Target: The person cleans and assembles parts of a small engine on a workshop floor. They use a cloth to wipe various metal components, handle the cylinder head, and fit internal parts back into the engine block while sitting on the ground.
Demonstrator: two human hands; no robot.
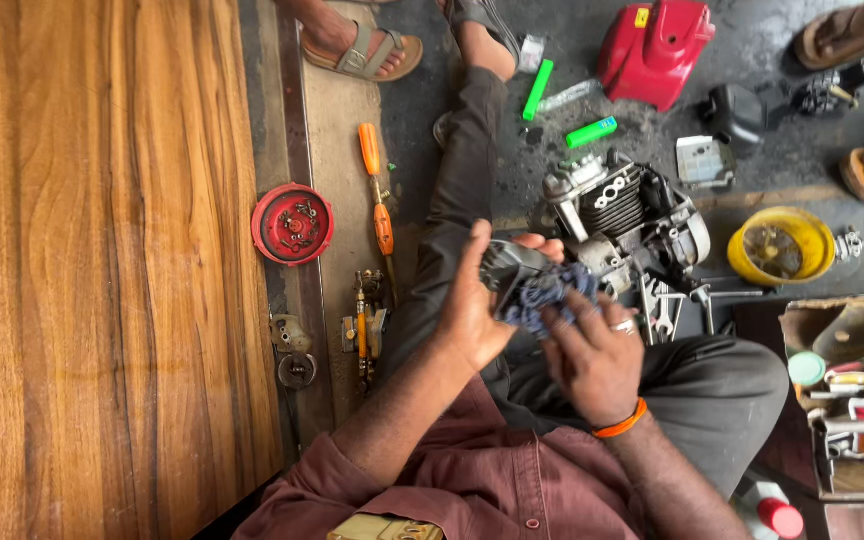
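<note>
Both hands, left hand [472,310] and right hand [592,350], grip a dark metal part [508,266] wrapped in blue rag [547,295] over oil-stained concrete floor [752,70] beside wooden panelling [102,270].

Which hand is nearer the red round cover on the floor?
Left. The left hand, gripping a grey metal part, sits to the right of the red round cover. The right hand, on the blue rag, is farther right.

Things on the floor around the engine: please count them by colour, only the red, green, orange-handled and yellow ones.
Red: 2, the engine cover and the round tray of screws
Green: 2, the long stick and the short tube
Orange-handled: 1, the screwdriver
Yellow: 1, the round fan housing
Total: 6
</note>
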